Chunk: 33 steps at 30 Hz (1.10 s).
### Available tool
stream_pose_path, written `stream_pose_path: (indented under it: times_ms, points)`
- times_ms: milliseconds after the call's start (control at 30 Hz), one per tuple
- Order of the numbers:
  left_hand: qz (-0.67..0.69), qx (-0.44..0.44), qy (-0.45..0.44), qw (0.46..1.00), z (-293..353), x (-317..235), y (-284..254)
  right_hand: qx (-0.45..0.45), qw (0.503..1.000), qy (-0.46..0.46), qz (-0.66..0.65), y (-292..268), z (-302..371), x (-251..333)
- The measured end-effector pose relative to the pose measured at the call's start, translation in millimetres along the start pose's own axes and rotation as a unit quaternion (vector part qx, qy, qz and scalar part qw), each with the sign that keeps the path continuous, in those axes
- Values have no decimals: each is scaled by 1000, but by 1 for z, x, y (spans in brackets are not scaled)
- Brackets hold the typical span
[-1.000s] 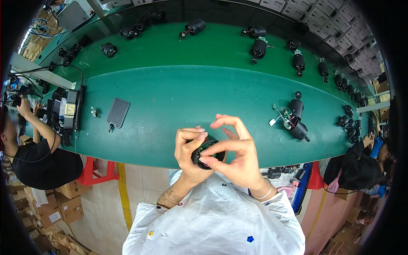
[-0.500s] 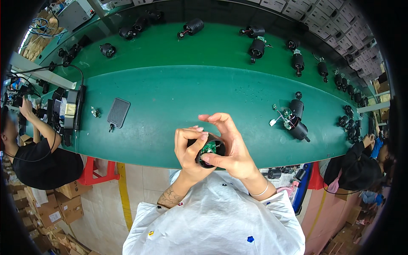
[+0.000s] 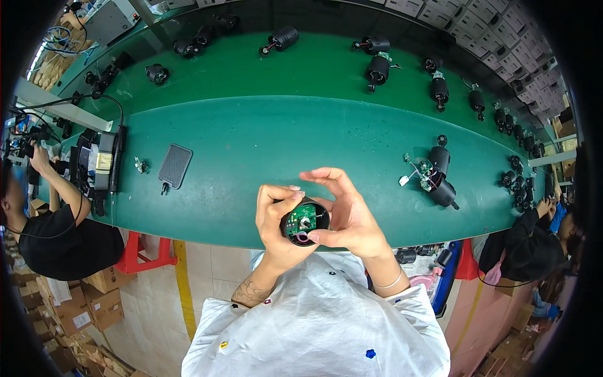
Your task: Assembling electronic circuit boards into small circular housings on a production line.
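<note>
Just over the near table edge, a black cylindrical housing [image 3: 323, 217] faces up with its mouth uncovered. Inside it sit a green circuit board [image 3: 293, 224] and a loop of pinkish wire near the lower rim. My left hand [image 3: 274, 218] is wrapped round the housing's left side, its fingers bent over the upper rim. On the other side is my right hand [image 3: 358, 227], its thumb tip on the lower right rim. Its index and middle fingers arch apart above the housing; the other fingers are partly hidden behind it.
A grey ribbed tray [image 3: 174, 166] and a small circuit board [image 3: 141, 165] lie left on the green table [image 3: 251, 141]. To the right is an opened black unit [image 3: 442, 191] with wires. Several black units line the back shelf. Co-workers sit at both sides.
My right thumb has drawn back from inside the housing to its rim, uncovering more of the board and the pinkish wire. The housing has shifted slightly left. Both hands stay around it.
</note>
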<state>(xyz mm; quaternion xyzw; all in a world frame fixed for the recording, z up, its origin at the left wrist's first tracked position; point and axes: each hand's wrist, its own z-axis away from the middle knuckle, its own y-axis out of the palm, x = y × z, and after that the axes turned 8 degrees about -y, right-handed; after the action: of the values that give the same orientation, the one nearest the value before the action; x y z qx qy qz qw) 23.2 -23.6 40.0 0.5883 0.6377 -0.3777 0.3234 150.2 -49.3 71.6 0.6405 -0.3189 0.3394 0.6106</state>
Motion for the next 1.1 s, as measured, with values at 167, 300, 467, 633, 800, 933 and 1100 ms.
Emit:
stream_pose_path:
  times_ms: [167,300,467,633,800,933,1100]
  points:
    - [-43,22,13,999,-1,1,-2,-17,999,-10,36,-3,-1,-4]
    - [-72,40,9,997,-2,1,-4,-12,999,-25,46,-6,-2,-8]
    - [-110,84,-52,989,-16,-18,-5,-35,999,-2,-22,-20,-9,-14]
    - [3,32,123,992,-52,-54,-27,-128,975,112,-146,-67,-58,-25]
    - [-25,40,69,996,-28,-62,-47,-332,877,119,-325,-75,-138,-34]
    - [-38,48,68,996,-35,-65,-54,-335,893,94,-285,-74,-156,-34]
    - [-49,73,72,994,-43,-68,-61,-350,913,-133,164,-95,-158,-23]
